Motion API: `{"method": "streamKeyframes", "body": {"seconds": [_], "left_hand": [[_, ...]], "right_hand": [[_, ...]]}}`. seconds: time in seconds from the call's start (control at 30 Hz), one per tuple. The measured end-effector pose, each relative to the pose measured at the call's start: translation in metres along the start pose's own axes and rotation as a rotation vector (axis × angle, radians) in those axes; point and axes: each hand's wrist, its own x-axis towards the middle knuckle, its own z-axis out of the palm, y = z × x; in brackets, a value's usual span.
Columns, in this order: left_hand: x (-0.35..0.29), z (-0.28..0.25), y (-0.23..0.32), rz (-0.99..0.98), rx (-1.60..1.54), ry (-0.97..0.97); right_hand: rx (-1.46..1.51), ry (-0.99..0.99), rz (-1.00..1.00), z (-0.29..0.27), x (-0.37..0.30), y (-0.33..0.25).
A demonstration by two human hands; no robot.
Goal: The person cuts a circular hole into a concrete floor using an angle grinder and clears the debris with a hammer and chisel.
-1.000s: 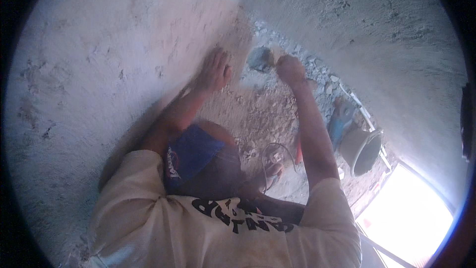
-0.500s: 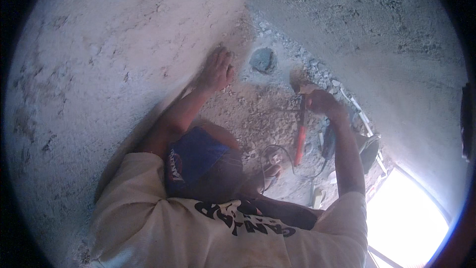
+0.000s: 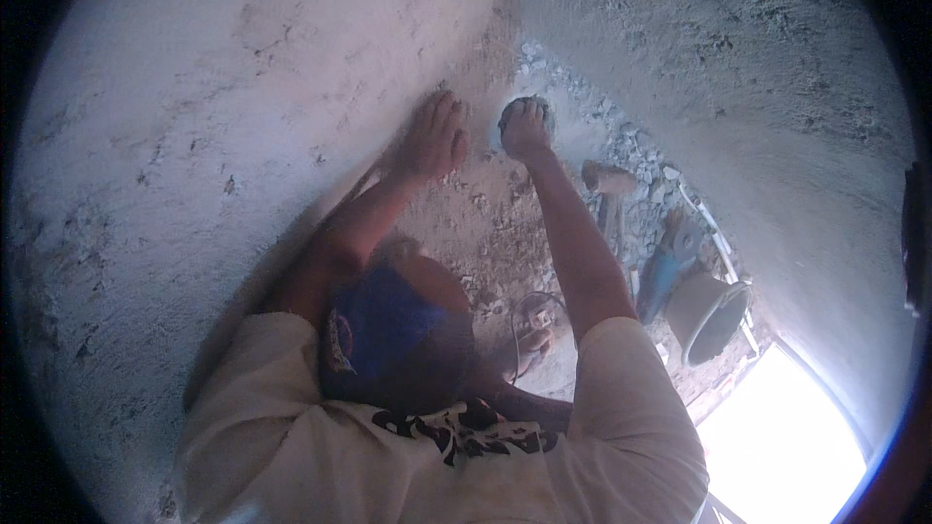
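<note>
My left hand (image 3: 436, 139) leans against the foot of the pale wall, its fingers laid along the rough surface and holding nothing that shows. Beside it, my right hand (image 3: 527, 128) reaches onto a round, dark grey spot (image 3: 548, 116) in the rubble floor, which looks like a hole. Its fingers are bent over that spot; the fingertips, and anything in them, are hidden. A hammer (image 3: 609, 178) lies on the floor right of my right forearm, with part of its handle behind the arm. Neither hand touches it.
Rough walls (image 3: 699, 49) meet in a corner ahead. Broken rubble (image 3: 641, 155) covers the floor. To the right lie a blue power tool (image 3: 665, 267), a tilted grey bucket (image 3: 694, 315) and a white strip (image 3: 714, 231). My knee and bare foot (image 3: 534, 344) are close by.
My right hand has let go of the hammer, leaving it on the floor, and has moved left and forward to the round grey spot. My left hand has hardly moved.
</note>
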Motion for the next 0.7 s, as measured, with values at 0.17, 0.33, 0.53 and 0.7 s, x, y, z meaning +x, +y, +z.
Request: {"method": "streamKeyframes", "body": {"seconds": [0.17,0.33,0.53,0.7], "left_hand": [[-0.004,-0.003,-0.005,-0.035,0.032,-0.06],[0.011,0.002,0.007,-0.01,-0.039,-0.048],[-0.002,0.0,-0.007,-0.027,0.001,-0.051],[-0.003,-0.002,0.0,-0.042,0.034,-0.068]], "right_hand": [[0.089,-0.067,0.048,0.009,0.009,-0.002],[0.102,-0.176,-0.128,0.051,0.039,0.052],[0.051,-0.437,-0.264,-0.027,0.029,0.027],[0.362,-0.732,-0.341,-0.144,-0.077,0.011]]}}
